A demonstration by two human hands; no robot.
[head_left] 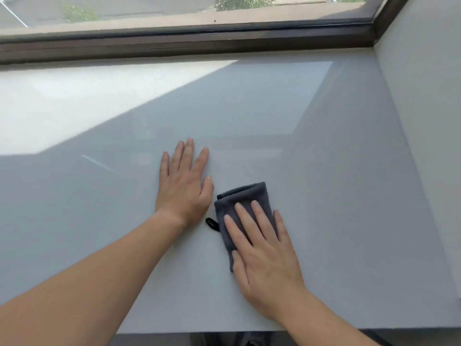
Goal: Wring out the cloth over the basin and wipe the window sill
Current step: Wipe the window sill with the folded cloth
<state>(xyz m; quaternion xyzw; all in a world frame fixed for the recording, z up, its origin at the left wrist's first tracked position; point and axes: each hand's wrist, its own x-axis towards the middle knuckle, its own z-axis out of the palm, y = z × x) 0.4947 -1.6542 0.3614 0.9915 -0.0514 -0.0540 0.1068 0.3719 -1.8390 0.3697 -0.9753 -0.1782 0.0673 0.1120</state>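
Note:
A folded dark grey cloth [243, 198] with a small black hanging loop lies flat on the wide white window sill [324, 171]. My right hand [262, 248] lies palm down on the cloth with straight fingers, pressing it onto the sill. Just left of the cloth, my left hand [183, 188] rests flat on the bare sill, fingers straight and spread, its thumb close to the cloth's upper left corner. No basin is in view.
A dark brown window frame [199, 43] runs along the back of the sill, with glass above it. A white reveal wall [424, 121] bounds the sill on the right. The sill's front edge [224, 329] runs near the bottom. Sunlight falls on its left part.

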